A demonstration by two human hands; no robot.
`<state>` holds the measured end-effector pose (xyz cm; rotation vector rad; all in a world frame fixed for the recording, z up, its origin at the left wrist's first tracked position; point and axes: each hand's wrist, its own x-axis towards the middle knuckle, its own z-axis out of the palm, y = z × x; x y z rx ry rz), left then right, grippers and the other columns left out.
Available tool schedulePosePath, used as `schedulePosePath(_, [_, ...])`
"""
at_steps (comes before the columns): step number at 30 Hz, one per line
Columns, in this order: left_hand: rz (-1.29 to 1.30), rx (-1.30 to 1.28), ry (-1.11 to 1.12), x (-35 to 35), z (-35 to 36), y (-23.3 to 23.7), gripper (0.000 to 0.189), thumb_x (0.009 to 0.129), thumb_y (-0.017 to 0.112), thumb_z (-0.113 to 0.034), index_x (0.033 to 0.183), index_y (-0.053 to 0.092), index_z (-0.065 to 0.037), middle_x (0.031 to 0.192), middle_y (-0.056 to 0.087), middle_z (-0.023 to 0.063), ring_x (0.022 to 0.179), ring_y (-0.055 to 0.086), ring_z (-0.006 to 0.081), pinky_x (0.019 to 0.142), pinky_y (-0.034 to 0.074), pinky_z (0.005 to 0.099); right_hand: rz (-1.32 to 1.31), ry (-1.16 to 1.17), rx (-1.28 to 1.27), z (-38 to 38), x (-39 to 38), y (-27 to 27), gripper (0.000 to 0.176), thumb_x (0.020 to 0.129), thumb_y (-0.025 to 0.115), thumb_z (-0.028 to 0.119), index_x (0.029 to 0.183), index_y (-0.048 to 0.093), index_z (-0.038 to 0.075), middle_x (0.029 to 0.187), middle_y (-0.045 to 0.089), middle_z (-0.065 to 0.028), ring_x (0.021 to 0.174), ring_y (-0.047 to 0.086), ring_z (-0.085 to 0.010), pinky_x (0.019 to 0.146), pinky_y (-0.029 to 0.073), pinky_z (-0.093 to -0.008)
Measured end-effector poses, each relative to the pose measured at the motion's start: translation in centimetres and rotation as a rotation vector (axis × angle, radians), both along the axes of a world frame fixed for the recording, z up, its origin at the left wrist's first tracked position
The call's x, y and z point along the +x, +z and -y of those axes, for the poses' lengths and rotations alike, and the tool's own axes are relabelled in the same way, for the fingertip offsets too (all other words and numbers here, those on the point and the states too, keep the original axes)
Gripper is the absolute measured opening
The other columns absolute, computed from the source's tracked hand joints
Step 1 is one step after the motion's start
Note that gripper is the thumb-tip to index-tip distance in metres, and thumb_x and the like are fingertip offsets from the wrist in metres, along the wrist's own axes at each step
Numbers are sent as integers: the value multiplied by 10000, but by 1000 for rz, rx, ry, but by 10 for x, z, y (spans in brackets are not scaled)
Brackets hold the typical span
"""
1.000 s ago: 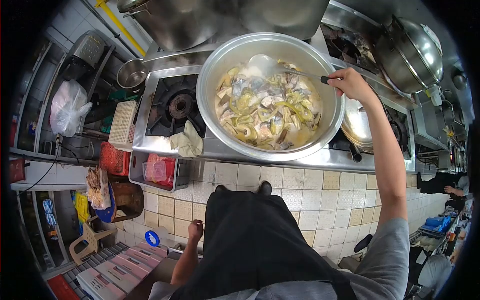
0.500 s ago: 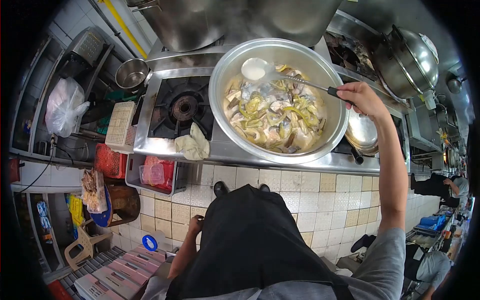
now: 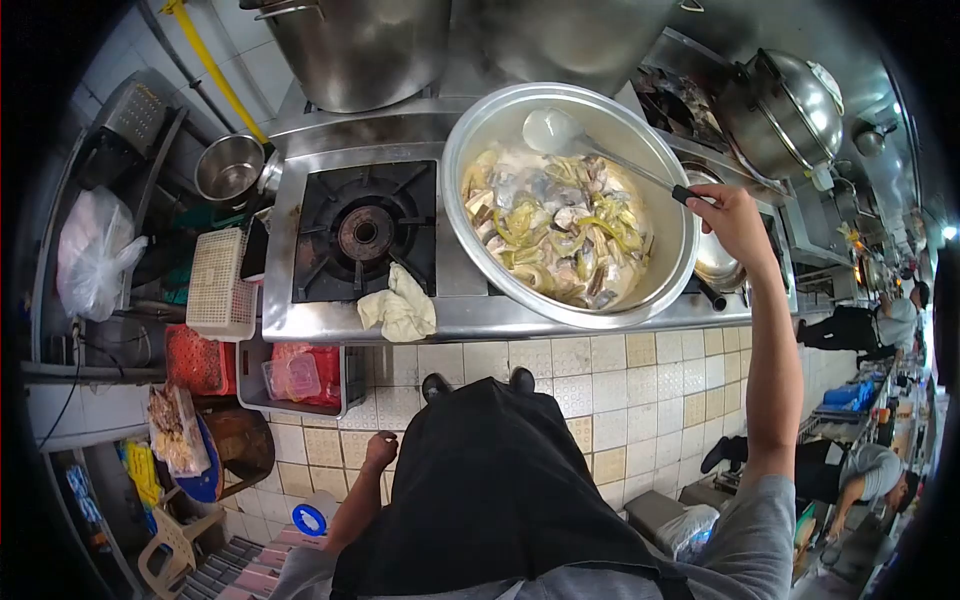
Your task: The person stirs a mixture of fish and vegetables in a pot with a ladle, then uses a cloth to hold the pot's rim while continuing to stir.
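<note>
My right hand is closed around the black grip of a long metal ladle. The ladle's bowl lies at the far inner side of a large, wide metal pot, above the food. Inside the pot is a pale, milky broth with chunks of what looks like fish and yellow-green strips of vegetable; steam hangs over part of it. My left hand hangs low beside my black apron, fingers curled, with nothing visible in it.
Left of the pot is a gas burner, with a pale cloth at the counter's front edge. Tall stockpots stand behind. A lidded wok is at the right. Co-workers are at the far right.
The ladle's bowl has shifted toward the pot's far wall, its milky contents less visible. My view has turned slightly, and co-workers at the right show more.
</note>
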<state>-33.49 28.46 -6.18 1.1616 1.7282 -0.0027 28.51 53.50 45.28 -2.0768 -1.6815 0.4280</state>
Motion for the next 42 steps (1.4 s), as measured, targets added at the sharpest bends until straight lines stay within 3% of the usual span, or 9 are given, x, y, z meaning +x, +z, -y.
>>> schedulePosePath(2, [3,-39,-65,-18,1,-15,270,821,659,-182,1042,753,-60,1136,714,212,1077,679,365,961,532,430,25,-36,-46,3,-3,-9,288,887,719,186,1103,751,-3,736,711,-97,601,641,-123,626,514,-300])
schedulePosePath(8, [-20,38,29,-47,-24,-28,250,821,639,-193,1012,750,-75,996,740,209,977,708,381,867,560,440,-28,-89,-144,-8,4,-23,281,898,722,189,1083,756,-20,692,692,-65,573,614,-99,586,496,-285])
schedulePosePath(11, [-21,49,71,-40,-42,-15,296,888,562,-114,1141,697,-42,796,710,150,643,722,215,523,576,340,-97,-51,-164,-25,21,-27,273,893,732,196,1078,766,-3,653,671,-37,540,578,-77,523,461,-275])
schedulePosePath(15, [22,129,167,-17,-39,-10,295,838,595,-162,1066,718,-22,737,722,177,672,729,254,652,572,394,-51,-23,-201,-44,36,-29,269,879,745,207,1073,772,23,594,634,-10,445,490,-56,411,363,-250])
schedulePosePath(19, [65,80,185,14,-15,-7,264,842,612,-172,1031,727,-27,729,715,180,656,726,250,641,574,388,-85,-32,-266,-55,54,-30,264,879,739,197,1077,763,23,588,620,-4,419,447,-51,389,325,-250])
schedulePosePath(24, [-48,38,74,54,22,5,267,821,724,-225,1014,753,-43,1017,746,206,1013,714,353,873,558,419,-214,-1,-339,-58,74,-33,249,890,728,198,1073,749,31,612,611,3,397,400,-49,367,276,-243])
schedulePosePath(33, [51,-31,134,69,40,-19,341,778,806,-253,1046,755,-49,1024,749,202,977,729,332,863,565,391,-640,-211,-422,-11,120,-17,284,935,701,256,1151,698,72,685,598,20,440,369,-18,385,225,-202])
schedulePosePath(37, [-89,64,-9,69,15,-11,274,806,758,-207,1032,755,-52,988,751,206,951,733,321,827,572,401,-492,-237,-298,15,153,-14,336,928,709,252,1196,700,49,674,597,13,445,390,-30,388,238,-209])
schedulePosePath(42, [45,-13,127,74,-34,15,284,837,629,-141,1076,729,-27,789,735,178,641,730,250,661,585,372,-142,-126,-193,52,145,10,294,942,695,171,1121,702,-62,682,619,0,567,530,-46,471,363,-220])
